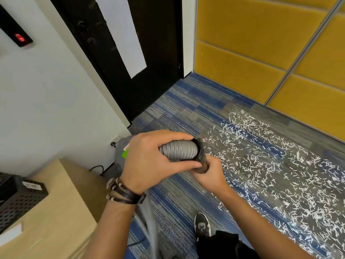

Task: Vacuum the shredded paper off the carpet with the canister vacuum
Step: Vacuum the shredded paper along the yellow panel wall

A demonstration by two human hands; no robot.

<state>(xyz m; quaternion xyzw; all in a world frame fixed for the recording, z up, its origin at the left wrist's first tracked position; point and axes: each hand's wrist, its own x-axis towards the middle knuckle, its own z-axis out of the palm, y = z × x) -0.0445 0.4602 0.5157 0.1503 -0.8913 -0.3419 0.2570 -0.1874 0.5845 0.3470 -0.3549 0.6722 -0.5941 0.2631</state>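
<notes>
Left hand (149, 161) gripping ribbed grey hose (178, 151) at centre frame, right hand (211, 174) clenching its black cuff (200, 152), shredded paper (270, 165) strewn right across carpet (177, 113)

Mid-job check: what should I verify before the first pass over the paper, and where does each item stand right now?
1. Left hand grips the hose: ok.
2. Right hand grips the black hose end: ok.
3. Anything fitted onto that end: cannot tell, the hands cover it.
4. Vacuum switched on: cannot tell.
5. Power: a plug sits at the wall socket, but whether it is the vacuum's cord, cannot tell.
6. Shredded paper off the carpet: not ok, it lies thick on the right.
</notes>
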